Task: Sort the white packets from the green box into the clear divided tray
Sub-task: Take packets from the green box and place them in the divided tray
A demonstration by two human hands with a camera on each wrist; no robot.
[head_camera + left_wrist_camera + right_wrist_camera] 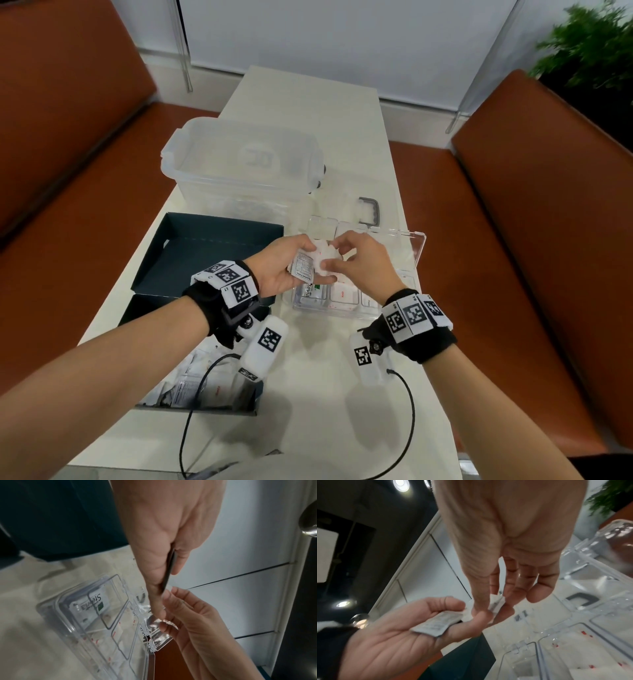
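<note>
Above the clear divided tray point(346, 310), my left hand point(308, 265) holds a small stack of white packets point(303, 269) in its curled fingers. The stack lies across that palm in the right wrist view point(436, 622). My right hand point(334, 255) pinches one white packet point(496, 605) at the stack's far end between thumb and fingers. The tray's lid point(412, 248) stands open; a Stevia packet point(92, 601) and red-printed packets point(344, 293) lie in its near compartments. The green box point(246, 409) with more packets is under my left forearm, its empty half point(205, 253) behind.
A large clear lidded storage bin point(239, 161) stands at the back of the white table point(308, 102). Orange-brown benches point(531, 222) flank the table. A grey handle point(373, 209) lies behind the tray. Black cables point(407, 404) trail over the table's near edge.
</note>
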